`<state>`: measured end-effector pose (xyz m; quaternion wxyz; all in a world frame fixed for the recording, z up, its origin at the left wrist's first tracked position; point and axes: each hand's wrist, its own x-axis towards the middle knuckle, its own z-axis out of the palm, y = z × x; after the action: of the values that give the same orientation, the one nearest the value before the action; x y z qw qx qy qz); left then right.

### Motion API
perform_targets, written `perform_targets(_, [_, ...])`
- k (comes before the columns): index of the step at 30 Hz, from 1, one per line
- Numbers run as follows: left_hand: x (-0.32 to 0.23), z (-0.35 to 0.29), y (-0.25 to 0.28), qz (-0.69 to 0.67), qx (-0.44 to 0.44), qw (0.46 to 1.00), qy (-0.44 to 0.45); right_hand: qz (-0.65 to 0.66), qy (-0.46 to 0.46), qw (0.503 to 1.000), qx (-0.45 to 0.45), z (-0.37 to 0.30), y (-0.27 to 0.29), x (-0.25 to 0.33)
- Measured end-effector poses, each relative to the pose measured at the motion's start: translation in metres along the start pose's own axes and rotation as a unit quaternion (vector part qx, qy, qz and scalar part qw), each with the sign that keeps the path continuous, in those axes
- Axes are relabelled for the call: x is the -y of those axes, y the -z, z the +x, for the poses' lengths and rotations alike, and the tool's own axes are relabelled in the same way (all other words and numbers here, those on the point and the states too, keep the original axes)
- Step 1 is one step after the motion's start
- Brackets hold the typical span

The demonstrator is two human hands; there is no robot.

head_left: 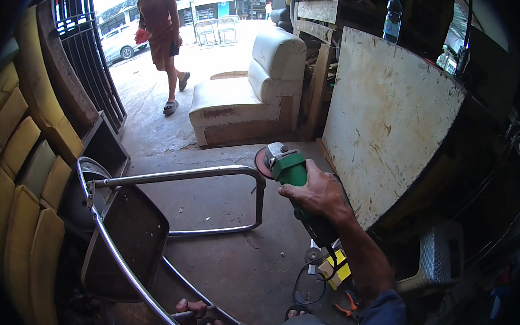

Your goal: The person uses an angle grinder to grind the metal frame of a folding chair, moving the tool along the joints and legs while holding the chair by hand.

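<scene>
My right hand [323, 193] is wrapped round the green body of an angle grinder [292, 171]. Its reddish disc [264, 163] points left, just above the corner of a chrome tube chair frame [260, 192]. Whether disc and tube touch, I cannot tell. The chair lies tipped over, its dark seat board [125, 243] to the left. At the lower edge, bare skin [193, 307] shows against a lower tube. I cannot make out whether this is my left hand or a foot; no left forearm shows.
Yellow cushions [28, 208] line the left side. A worn white board [387, 128] stands at right; a cream seat [234, 101] is ahead. Orange-handled pliers [346, 305], a yellow box [335, 268] and the grinder's cord [325, 285] lie below. A person [160, 25] walks outside.
</scene>
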<state>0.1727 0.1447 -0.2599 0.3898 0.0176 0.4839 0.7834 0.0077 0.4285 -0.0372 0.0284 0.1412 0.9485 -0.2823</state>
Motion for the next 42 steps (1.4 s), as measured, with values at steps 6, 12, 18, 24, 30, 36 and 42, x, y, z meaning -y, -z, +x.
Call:
perform_targets(6, [-0.009,-0.034,0.043,-0.147,-0.108,0.983,0.034,-0.051,0.055,0.997,0.005,-0.011,0.0,0.041])
perform_targets(12, [-0.009,-0.081,0.07,-0.394,-0.22,0.889,0.078,-0.074,0.091,0.992,-0.041,-0.032,-0.02,0.054])
perform_targets(18, [-0.012,-0.081,0.076,-0.364,-0.247,0.896,0.06,-0.054,0.039,0.987,-0.145,-0.037,-0.033,0.011])
perform_targets(24, [-0.004,-0.102,0.082,-0.403,-0.191,0.886,0.128,-0.063,0.15,0.959,-0.233,-0.043,-0.072,0.021])
perform_targets(30, [-0.033,-0.09,0.051,-0.152,-0.245,0.957,0.005,-0.021,0.054,0.96,-0.273,-0.045,-0.092,0.002])
perform_targets(36, [-0.054,-0.106,0.012,-0.242,-0.391,0.887,0.053,-0.026,0.125,0.952,-0.278,-0.048,-0.103,0.007])
perform_targets(42, [0.002,-0.079,0.108,-0.245,-0.179,0.951,0.062,-0.003,0.045,0.969,-0.243,-0.046,-0.088,0.017])
